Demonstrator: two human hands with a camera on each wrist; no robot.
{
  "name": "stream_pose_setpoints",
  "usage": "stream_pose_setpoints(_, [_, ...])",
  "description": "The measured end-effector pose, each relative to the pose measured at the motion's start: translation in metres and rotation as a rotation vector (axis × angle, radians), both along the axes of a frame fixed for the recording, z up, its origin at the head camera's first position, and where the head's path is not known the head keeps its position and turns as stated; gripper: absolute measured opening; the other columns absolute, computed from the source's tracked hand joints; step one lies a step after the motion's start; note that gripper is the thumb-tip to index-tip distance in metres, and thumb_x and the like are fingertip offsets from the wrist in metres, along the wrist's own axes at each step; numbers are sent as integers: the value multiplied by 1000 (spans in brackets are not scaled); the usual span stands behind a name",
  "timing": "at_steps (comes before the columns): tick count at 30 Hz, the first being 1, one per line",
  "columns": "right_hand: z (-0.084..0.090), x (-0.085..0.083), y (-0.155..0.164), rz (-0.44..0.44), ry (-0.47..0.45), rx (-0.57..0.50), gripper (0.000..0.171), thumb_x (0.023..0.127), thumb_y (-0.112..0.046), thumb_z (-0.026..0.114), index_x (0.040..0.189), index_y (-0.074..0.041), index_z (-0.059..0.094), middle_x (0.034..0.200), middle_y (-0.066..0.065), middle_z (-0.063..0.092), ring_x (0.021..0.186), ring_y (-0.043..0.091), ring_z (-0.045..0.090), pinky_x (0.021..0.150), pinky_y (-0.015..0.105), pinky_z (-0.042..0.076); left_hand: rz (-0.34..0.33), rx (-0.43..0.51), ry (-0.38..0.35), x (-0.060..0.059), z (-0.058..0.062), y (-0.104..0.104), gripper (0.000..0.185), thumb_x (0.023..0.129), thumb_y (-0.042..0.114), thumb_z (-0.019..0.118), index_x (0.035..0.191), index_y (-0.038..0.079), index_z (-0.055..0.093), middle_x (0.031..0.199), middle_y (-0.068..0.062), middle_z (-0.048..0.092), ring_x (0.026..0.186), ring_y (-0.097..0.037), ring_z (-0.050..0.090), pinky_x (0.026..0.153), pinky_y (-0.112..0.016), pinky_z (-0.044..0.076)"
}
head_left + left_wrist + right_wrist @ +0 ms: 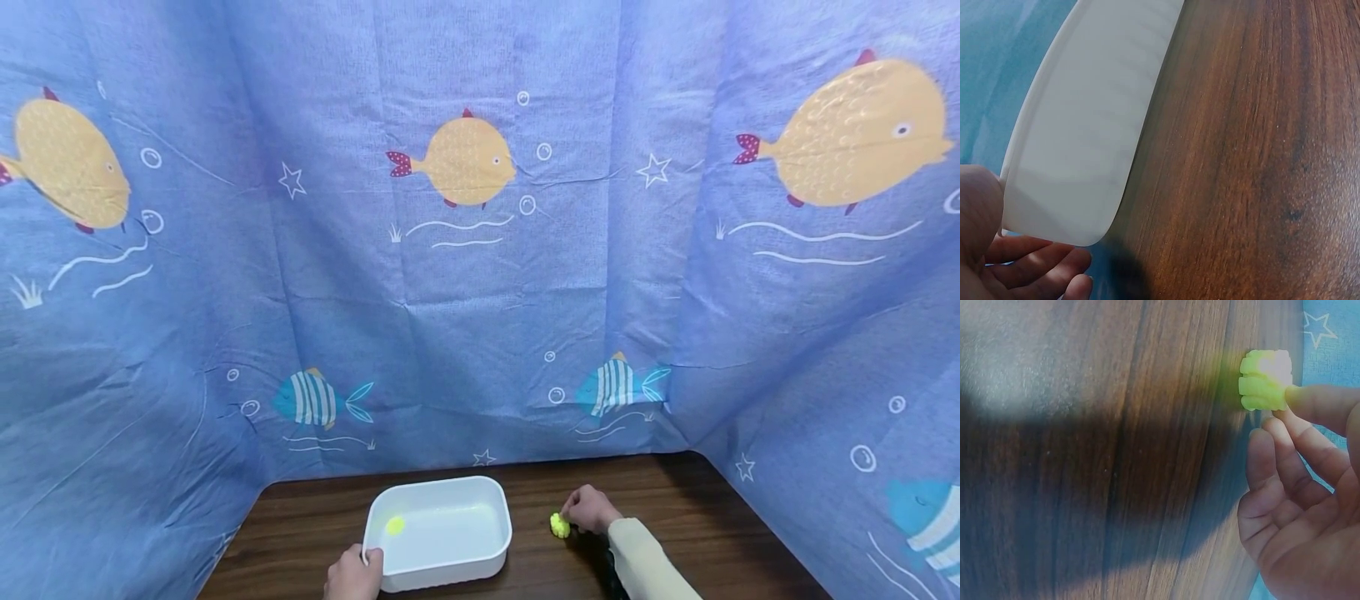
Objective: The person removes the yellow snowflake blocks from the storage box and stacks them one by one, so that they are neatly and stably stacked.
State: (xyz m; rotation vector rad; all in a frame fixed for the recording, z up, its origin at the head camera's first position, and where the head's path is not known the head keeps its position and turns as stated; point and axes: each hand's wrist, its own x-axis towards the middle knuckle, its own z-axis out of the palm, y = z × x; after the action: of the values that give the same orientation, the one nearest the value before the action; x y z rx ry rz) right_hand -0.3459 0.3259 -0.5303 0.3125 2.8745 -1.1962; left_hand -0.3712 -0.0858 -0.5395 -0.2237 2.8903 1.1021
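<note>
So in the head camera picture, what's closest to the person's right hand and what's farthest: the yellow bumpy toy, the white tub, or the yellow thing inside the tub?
1. Yellow bumpy toy: touching the right hand, at its left.
2. White tub: further left on the table.
3. Yellow thing: inside the tub, at its far left end.
</note>
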Motion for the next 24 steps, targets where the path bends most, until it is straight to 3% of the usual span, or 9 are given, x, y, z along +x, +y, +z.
stream_pose_setpoints(7, [6, -1, -2, -35, 33, 6, 7, 82, -10, 63, 78, -6, 66, 72, 2, 60, 54, 13, 51, 49, 26, 41, 2, -6, 8, 0, -2, 1, 36, 86, 28, 44, 88, -3, 60, 76, -20, 62, 69, -33, 58, 63, -45, 45])
stream_pose_setpoints(14, [24, -16, -16, -60, 164, 110, 8, 82, -14, 64, 76, -9, 65, 71, 0, 58, 65, 14, 50, 57, 28, 41, -1, -7, 10, -1, 0, 1, 37, 86, 29, 43, 90, -4, 61, 78, -21, 63, 69, -33, 59, 61, -45, 45])
stream_pose_setpoints(18, [36, -31, -39, -38, 221, 86, 7, 82, -14, 63, 77, -9, 64, 71, 0, 57, 65, 14, 50, 57, 29, 41, 7, -21, 0, -1, 2, 4, 37, 85, 28, 43, 91, -4, 61, 80, -20, 64, 70, -33, 59, 62, -46, 46])
stream_pose_setpoints(24, [53, -53, -94, 39, 296, 146, 8, 80, -17, 63, 73, -15, 64, 68, -4, 59, 62, 11, 51, 57, 26, 42, -10, -38, -8, 2, 3, 7, 38, 86, 28, 45, 92, -6, 61, 80, -22, 63, 71, -35, 59, 65, -47, 46])
